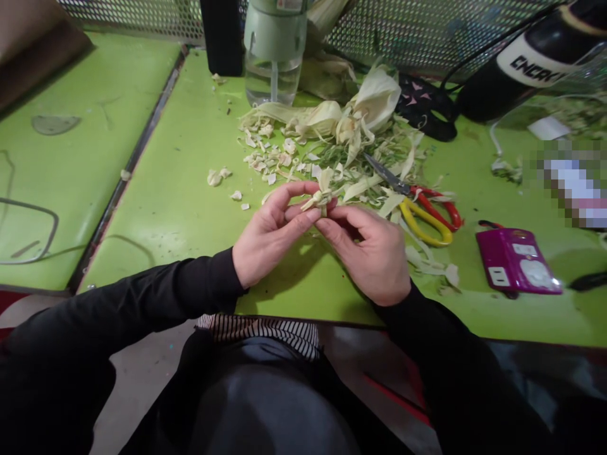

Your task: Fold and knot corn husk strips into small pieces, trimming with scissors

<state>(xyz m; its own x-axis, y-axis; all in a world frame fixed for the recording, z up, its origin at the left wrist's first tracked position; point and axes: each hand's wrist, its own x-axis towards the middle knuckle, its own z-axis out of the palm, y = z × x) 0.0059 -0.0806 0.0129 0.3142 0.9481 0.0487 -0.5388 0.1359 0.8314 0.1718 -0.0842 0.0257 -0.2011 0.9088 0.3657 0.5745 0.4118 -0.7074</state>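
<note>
Between my two hands, above the green table, is a small pale piece of corn husk (323, 193) with folded, petal-like ends. My left hand (279, 224) pinches it between thumb and fingers from the left. From the right, my right hand (367, 243) holds its lower end with closed fingertips. Just beyond my hands lies a heap of cut husk scraps (294, 161), pale and green mixed. Larger dried husks (374, 101) rest behind the heap. Scissors (412, 196) with red and yellow handles lie by the scraps, blades pointing away to the left.
A clear bottle with a pale green top (275, 63) stands at the back, beside a black upright object (222, 38). A black "ENERGY" bottle (526, 63) leans at the back right. A purple socket box (519, 260) sits right. Eyeglasses (52, 234) lie left on the green table (156, 189).
</note>
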